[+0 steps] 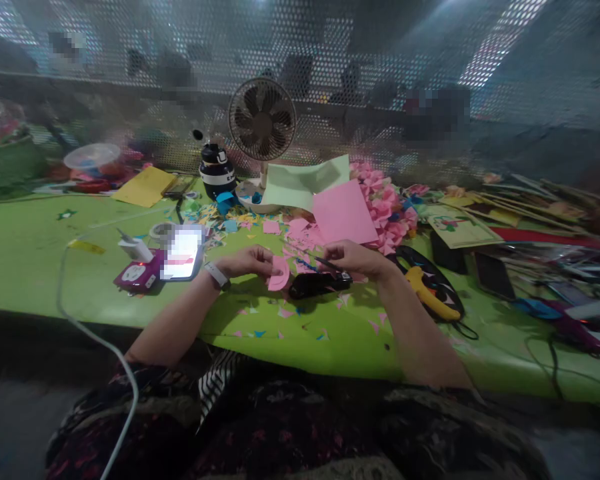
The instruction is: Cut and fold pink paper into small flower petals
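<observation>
My left hand pinches a small curved pink paper piece above the green table. To its right, my right hand is closed around a thin dark tool, perhaps a pen or scissors, that points left; its exact kind is unclear. Just below the tool lies a black object, close to both hands. Pink paper scraps are spread behind the hands, and a pink sheet leans over a pale green sheet further back.
A lit phone and a purple power socket sit left, near a white cable. A black bottle and a fan stand behind. Pink paper flowers, a yellow banana-shaped object and dark phones are right.
</observation>
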Demonstrator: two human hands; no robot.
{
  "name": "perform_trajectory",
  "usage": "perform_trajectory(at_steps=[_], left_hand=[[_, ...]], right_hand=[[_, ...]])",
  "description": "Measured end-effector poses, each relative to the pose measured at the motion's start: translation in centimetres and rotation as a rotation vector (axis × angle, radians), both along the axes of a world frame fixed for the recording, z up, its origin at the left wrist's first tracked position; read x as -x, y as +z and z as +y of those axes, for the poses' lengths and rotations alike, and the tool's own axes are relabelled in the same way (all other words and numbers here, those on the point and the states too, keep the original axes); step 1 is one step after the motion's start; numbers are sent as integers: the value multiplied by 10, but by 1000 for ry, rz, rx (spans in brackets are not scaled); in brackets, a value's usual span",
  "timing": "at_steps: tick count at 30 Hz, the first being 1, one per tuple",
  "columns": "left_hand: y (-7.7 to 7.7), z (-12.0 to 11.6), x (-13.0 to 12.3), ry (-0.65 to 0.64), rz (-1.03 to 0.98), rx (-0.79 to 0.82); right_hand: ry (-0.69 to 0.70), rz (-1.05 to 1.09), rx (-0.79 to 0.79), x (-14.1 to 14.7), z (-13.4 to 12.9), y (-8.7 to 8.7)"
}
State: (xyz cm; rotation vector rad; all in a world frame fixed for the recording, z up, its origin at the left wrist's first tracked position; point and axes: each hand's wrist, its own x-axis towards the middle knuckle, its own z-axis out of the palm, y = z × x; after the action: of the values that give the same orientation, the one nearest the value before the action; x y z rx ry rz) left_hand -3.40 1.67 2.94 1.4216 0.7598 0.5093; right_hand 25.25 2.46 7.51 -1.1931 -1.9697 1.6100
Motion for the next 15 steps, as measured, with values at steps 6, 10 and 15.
perform_trajectory(at_steps=[6,10,15], left_hand=[[-11,1,-21,657,-342,-1],[-14,-1,-34,862,-502,-28],[-12,-3,-40,952,-608,-142]], right_hand=[[-217,106,-125,11,0,-4],[-237,121,-118,26,-12,1],[-232,112,-82,43,-28,3]])
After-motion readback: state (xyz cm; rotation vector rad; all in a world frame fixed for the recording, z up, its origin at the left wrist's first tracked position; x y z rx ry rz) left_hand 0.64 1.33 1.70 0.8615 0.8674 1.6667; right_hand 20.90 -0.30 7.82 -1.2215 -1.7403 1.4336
